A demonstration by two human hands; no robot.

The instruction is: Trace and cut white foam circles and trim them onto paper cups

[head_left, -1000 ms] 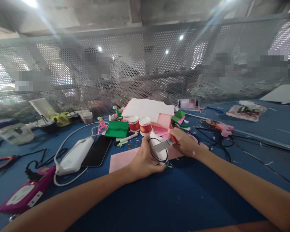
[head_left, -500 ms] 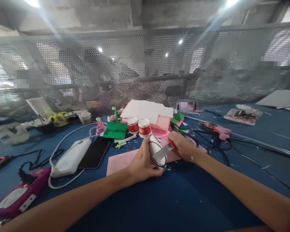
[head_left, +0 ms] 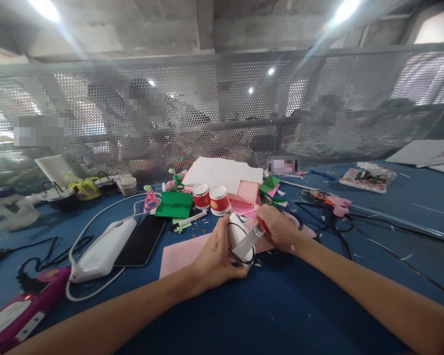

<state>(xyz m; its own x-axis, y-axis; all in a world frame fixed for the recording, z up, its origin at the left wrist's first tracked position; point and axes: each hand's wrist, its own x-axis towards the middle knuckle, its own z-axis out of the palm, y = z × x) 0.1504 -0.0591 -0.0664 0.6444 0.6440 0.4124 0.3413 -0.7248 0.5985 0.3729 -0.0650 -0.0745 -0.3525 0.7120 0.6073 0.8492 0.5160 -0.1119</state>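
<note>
My left hand (head_left: 215,254) is closed around a white paper cup (head_left: 237,230) with black lines drawn round it, tilted on its side. In my right hand (head_left: 279,228) is a utility knife (head_left: 247,243) with a red handle, its wide blade lying against the cup's side. Whether the blade has gone through the wall cannot be made out. Beneath the hands lies a pink paper sheet (head_left: 181,254). Just beyond them stand two red-and-white paper cups, one nearer (head_left: 219,201) and one to its left (head_left: 200,197).
A black phone (head_left: 142,241) and a white power bank (head_left: 103,249) with a looping cable lie to the left, near a purple power strip (head_left: 29,308). Green folded paper (head_left: 173,204) sits behind. At right are a pink glue gun (head_left: 338,203) and cords; a perforated metal screen (head_left: 222,108) stands behind.
The view has tilted up slightly, so the tabletop sits lower in the picture. Both hands keep their hold, and the knife blade stays against the cup with little visible movement.
</note>
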